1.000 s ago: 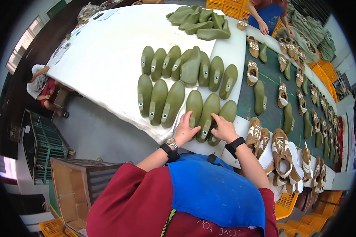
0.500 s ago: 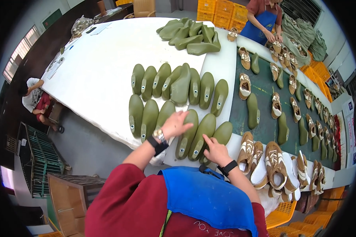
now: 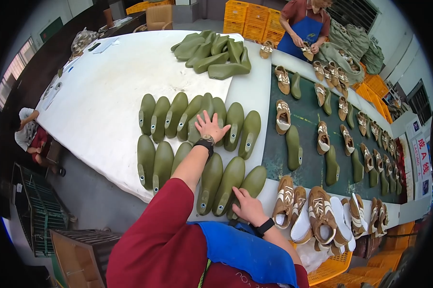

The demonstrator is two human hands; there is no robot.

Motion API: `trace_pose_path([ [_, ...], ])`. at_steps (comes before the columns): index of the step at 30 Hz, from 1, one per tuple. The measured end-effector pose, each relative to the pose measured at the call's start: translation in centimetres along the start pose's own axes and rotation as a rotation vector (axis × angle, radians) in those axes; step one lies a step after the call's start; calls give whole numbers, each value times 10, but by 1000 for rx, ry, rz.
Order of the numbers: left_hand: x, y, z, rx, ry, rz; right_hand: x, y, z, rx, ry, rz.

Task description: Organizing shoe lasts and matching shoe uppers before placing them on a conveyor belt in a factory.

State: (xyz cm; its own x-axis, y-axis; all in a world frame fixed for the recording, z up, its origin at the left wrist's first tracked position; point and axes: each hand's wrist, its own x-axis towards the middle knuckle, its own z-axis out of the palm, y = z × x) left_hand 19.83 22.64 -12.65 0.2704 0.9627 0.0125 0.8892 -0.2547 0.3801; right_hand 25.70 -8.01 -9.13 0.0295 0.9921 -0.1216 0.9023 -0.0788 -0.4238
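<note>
Two rows of green shoe lasts [image 3: 182,109] stand on the white table in front of me. My left hand [image 3: 211,127] is stretched out with spread fingers over the far row, on or just above a last [image 3: 193,133] lying across it; the palm hides the contact. My right hand [image 3: 248,206] is by the right end of the near row. Its fingers are extended and hold nothing, the index finger touching or almost touching a near last [image 3: 230,185]. My left forearm covers part of the near row.
A heap of lasts [image 3: 226,69] lies at the table's far side. On the right, a green conveyor [image 3: 286,151] carries brown shoes and lasts. More brown shoes [image 3: 320,216] stand near my right arm, above a yellow crate [image 3: 331,269]. A co-worker [image 3: 305,29] handles a shoe at the far right.
My left hand has moved away from me, from the near row to the far row, and its fingers have spread. My right hand stays by the near row. The view has shifted slightly.
</note>
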Motion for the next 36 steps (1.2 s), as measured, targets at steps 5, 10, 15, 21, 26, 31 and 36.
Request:
trace_pose_path([
  [5,10,17,-1,124,-218,61,5,-2,-2,13,27,8],
  [10,18,42,10,82,-367,47,8,-5,-4,19,23,4],
  [15,10,36,-5,24,-378,132,6,-4,3,35,36,-7],
  [21,17,-24,-27,68,76,130,7,-4,3,15,83,8],
  [26,31,-52,-2,-257,-1,-24,6,-7,4,23,99,2],
  [31,35,-45,4,-269,2,-17,6,-5,5,26,104,10],
  [36,53,-80,-20,-202,46,247,7,-4,9,44,127,-8],
])
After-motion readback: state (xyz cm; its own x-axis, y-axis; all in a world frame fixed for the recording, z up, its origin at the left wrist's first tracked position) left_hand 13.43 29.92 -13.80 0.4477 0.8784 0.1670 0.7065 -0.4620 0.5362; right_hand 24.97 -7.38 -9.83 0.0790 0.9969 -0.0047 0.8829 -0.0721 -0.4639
